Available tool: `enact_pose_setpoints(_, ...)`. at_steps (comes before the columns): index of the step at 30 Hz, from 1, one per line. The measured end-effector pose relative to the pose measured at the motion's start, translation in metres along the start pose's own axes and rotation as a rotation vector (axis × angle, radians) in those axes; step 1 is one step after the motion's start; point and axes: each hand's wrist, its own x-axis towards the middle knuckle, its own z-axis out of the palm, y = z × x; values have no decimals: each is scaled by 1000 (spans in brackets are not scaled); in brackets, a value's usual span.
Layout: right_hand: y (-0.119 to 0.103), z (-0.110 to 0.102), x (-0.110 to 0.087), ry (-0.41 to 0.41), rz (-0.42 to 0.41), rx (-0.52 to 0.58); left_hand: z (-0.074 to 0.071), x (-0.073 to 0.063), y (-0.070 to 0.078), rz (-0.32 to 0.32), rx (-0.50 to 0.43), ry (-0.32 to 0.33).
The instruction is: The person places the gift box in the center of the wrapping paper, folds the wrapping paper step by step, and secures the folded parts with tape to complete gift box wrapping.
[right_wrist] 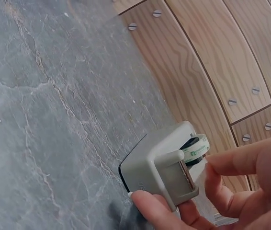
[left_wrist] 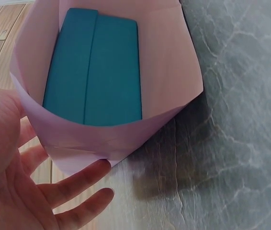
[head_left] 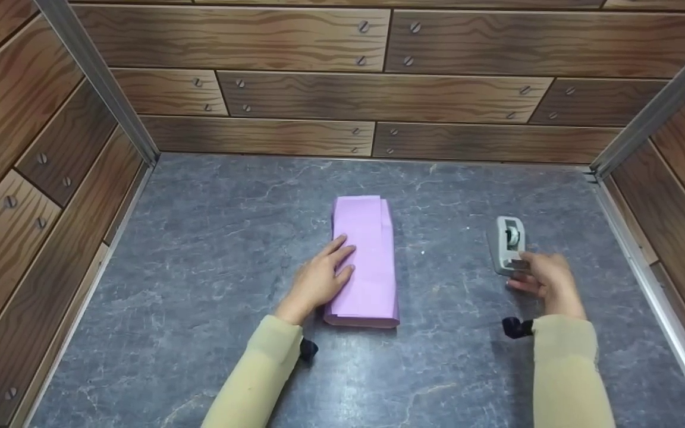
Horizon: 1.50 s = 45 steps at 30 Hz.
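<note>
A teal box [left_wrist: 95,67] lies inside a sleeve of pink-purple paper [head_left: 372,261]; the paper's end stands open in the left wrist view, while the head view shows only the outer wrap. My left hand [head_left: 317,279] rests on the paper's left side, fingers extended and spread. On the right, a grey tape dispenser [head_left: 500,246] with a small roll of clear tape [right_wrist: 195,149] sits on the table. My right hand [head_left: 547,276] holds the dispenser's front end, fingers around it by the cutter. Whether the tape's loose end is pinched cannot be made out.
The grey marbled tabletop [head_left: 217,249] spreads around both things. Wood-patterned panels [head_left: 295,95] rise at the back and sides, with metal edging [head_left: 651,291] along the right. A dark wrist device [head_left: 516,327] is by my right sleeve.
</note>
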Motion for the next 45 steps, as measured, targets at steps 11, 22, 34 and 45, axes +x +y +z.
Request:
enact_pose_setpoints(11, 13, 0, -6, 19, -70, 60, 1, 1, -1, -8, 5, -9)
enact_pose_setpoints(22, 30, 2, -6, 50, -156, 91, 0, 0, 1, -14, -1, -2)
enact_pose_setpoints(34, 40, 5, -8, 145, -225, 31, 0, 0, 0, 0, 8, 2)
enact_pose_setpoints(45, 49, 1, -12, 284, -203, -289, 1, 0, 0, -3, 18, -2)
